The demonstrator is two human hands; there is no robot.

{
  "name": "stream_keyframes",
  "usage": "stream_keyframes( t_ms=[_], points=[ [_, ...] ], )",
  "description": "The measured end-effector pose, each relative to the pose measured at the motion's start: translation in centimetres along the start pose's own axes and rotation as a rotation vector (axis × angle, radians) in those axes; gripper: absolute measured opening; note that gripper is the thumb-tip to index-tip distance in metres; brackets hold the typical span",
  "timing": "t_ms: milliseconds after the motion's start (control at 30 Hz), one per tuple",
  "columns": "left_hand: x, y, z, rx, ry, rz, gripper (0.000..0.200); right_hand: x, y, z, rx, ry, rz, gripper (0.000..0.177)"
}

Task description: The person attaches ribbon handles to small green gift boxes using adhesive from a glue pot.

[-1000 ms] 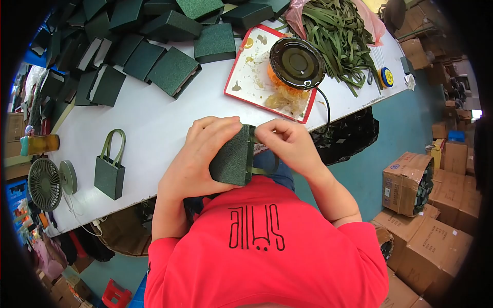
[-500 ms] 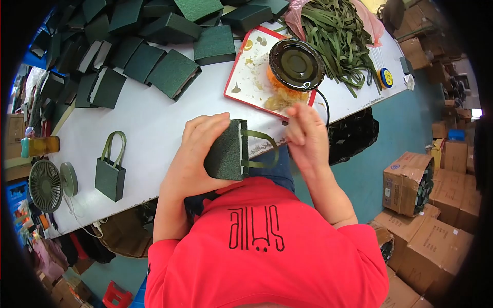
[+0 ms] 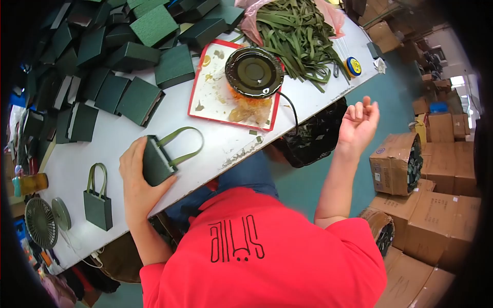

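My left hand [image 3: 136, 187] is wrapped around a small dark green handbag-shaped box [image 3: 156, 163] over the white table, near its front edge. The box's olive ribbon handle [image 3: 197, 146] loops out to the right. Away from the table on the right, my right hand [image 3: 358, 123] is raised with its palm turned up. Its fingers are loosely bent and apart, with nothing in them. A similar green box with a handle [image 3: 97, 209] stands on the table left of my left hand.
A glue pot [image 3: 254, 72] with dark liquid sits on a red-edged board [image 3: 205, 95], its black cord hanging off the table. Behind are olive ribbons [image 3: 298, 36] in a pink bag and piled green boxes [image 3: 174, 66]. A fan [image 3: 41, 223] stands left; cartons [image 3: 436, 226] fill the right.
My left hand has carried the green box leftward and set it lower over the table. My right hand has moved away from the handle, out to the right. The head view has shifted.
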State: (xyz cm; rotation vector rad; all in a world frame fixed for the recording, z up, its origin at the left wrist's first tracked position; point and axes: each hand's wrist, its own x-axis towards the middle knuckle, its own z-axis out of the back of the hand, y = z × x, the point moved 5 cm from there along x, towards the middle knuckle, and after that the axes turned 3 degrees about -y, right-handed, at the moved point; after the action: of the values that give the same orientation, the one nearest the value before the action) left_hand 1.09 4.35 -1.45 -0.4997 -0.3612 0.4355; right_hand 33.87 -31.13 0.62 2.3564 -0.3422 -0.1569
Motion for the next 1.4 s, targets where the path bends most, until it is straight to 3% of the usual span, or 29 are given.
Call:
stream_keyframes(
  t_ms=[133, 167, 233, 300, 333, 433, 500, 567, 600, 733, 800, 900, 1033, 1100, 1133, 1167, 1233, 1267, 1400],
  points=[
    [-0.5, 0.4, 0.4, -0.235, -0.019, -0.095, 0.101, -2.0, -1.7, -0.9, -0.311, 0.278, 0.009, 0.019],
    [-0.8, 0.2, 0.2, -0.432, -0.027, -0.119, 0.102, -4.1, -2.5, -1.7, -0.426, 0.343, -0.018, 0.017],
    [-0.4, -1.1, 0.3, -0.498, -0.015, -0.255, 0.102, -8.0, -4.5, -2.2, -0.599, 0.56, -0.157, 0.007],
    [0.3, -2.1, 0.3, -0.472, 0.025, -0.303, 0.103, -13.4, -5.4, -4.6, -0.695, 0.748, -0.37, 0.036],
    [0.5, -2.6, 0.1, -0.496, 0.006, -0.366, 0.102, -15.4, -5.9, -5.1, -0.713, 0.837, -0.44, 0.04],
    [0.8, -3.9, -0.2, -0.513, 0.058, -0.38, 0.093, -18.4, -7.5, -5.9, -0.818, 1.044, -0.57, 0.02],
    [0.9, -4.9, -0.3, -0.491, 0.077, -0.428, 0.09, -19.4, -8.7, -6.5, -0.907, 1.075, -0.596, 0.018],
    [1.1, -5.6, -0.3, -0.453, 0.115, -0.453, 0.088, -20.2, -9.8, -6.6, -1.007, 1.263, -0.584, 0.016],
    [1.1, -5.9, -0.3, -0.429, 0.141, -0.457, 0.088, -20.7, -10.0, -6.7, -1.006, 1.249, -0.69, 0.017],
    [1.1, -5.9, -1.1, -0.387, 0.11, -0.429, 0.093, -20.1, -11.0, -4.9, -0.774, 1.103, -0.745, 0.012],
    [1.0, -4.3, -1.2, -0.338, 0.101, -0.374, 0.106, -16.9, -9.5, -4.7, -0.79, 0.874, -0.547, 0.016],
    [1.1, -2.3, -0.5, -0.082, 0.005, -0.075, 0.098, -10.7, -7.4, -3.1, -0.812, 0.513, -0.307, 0.015],
    [0.4, 1.1, 0.0, 0.151, -0.021, 0.175, 0.089, -0.3, -5.8, 0.8, -0.814, 0.283, -0.058, 0.014],
    [-0.1, 2.6, 0.4, 0.157, 0.022, 0.292, 0.086, 2.9, -5.7, 1.7, -0.95, 0.274, -0.048, 0.023],
    [-0.2, 2.9, 0.7, 0.127, -0.017, 0.221, 0.068, 4.3, -5.9, 2.4, -1.034, 0.285, -0.085, 0.03],
    [-0.2, 3.7, 0.8, 0.039, -0.006, 0.328, 0.062, 5.3, -6.3, 2.9, -1.118, 0.295, -0.125, 0.038],
    [-0.5, 4.9, 0.8, -0.138, 0.013, 0.545, 0.049, 6.0, -6.4, 2.0, -1.381, 0.287, 0.053, 0.046],
    [-0.5, 4.8, 0.8, -0.098, -0.011, 0.472, 0.041, 6.2, -6.4, 1.6, -1.509, 0.278, 0.145, 0.05],
    [-1.0, 6.1, 0.8, -0.154, -0.054, 0.544, 0.043, 8.1, -7.3, 1.9, -1.681, 0.262, 0.199, 0.052]
  ],
)
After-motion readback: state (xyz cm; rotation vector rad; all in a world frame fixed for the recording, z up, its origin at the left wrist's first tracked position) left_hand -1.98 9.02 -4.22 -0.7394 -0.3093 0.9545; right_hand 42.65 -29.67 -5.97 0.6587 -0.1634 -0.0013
